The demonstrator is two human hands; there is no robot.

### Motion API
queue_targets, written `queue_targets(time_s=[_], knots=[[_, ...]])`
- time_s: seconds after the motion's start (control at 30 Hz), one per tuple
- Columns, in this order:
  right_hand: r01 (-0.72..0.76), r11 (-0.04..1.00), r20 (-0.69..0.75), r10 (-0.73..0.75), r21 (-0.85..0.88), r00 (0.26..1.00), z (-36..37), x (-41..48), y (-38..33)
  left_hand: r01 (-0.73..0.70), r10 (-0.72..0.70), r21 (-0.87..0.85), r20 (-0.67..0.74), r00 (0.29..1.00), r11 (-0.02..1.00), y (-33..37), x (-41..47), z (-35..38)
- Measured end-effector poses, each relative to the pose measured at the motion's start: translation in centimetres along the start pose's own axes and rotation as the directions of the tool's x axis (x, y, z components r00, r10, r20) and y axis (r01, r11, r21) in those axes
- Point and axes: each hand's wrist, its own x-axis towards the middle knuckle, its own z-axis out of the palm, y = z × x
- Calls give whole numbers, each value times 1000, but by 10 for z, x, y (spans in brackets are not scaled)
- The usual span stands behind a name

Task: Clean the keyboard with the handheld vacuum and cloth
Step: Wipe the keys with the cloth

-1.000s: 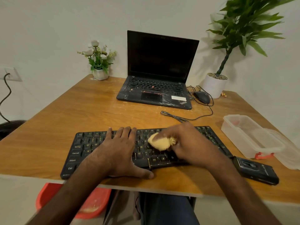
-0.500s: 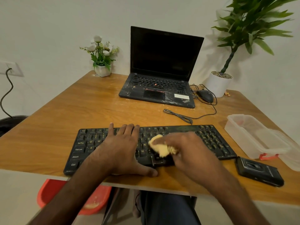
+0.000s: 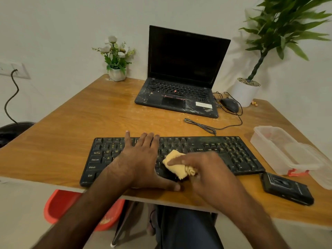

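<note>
Two hands work the black keyboard (image 3: 233,153), which lies along the near edge of the wooden surface (image 3: 71,141). The left hand (image 3: 138,159) is spread flat with straight fingers on the left-centre keys, thumb down by the front rim. The right hand (image 3: 206,169) grips a bunched yellow cloth (image 3: 177,163) and presses it onto the lower middle rows. The likeliest slip, I judge, is a fold of cloth snagging a keycap and prising it up under a hard stroke. Grit could also be pushed down between keys rather than lifted away. Were the left hand to ease off, a pull toward the body might slide the keyboard over the edge. Keys under that palm risk going unwiped. The black device (image 3: 285,187), probably the handheld vacuum, lies just beside the keyboard's right end, close to the edge, where a wide sweep of the right forearm could knock it off.
</note>
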Motion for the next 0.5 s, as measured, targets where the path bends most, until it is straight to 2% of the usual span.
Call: queue_targets(time_s=[0.07,0.13,0.17,0.3,0.37,0.5], knots=[[-7,997,-157,20,82,987,-9,10,13,0,0,-5,30,1000,1000,-5,-5,1],[-20,997,-330,45,76,943,-14,26,25,13,-13,-7,38,999,1000,-13,-10,2],[-39,998,-373,53,45,926,-12,34,28,15,-15,1,37,999,1000,-16,-12,1],[-117,990,-276,90,-82,957,15,40,20,7,-8,39,7,1000,999,-15,-13,-1],[-68,990,-256,33,-128,966,21,30,10,9,-8,51,-8,1000,999,-15,-10,0],[13,995,-60,-19,-103,998,19,-2,-4,-2,3,42,-29,1000,999,-18,-9,5]])
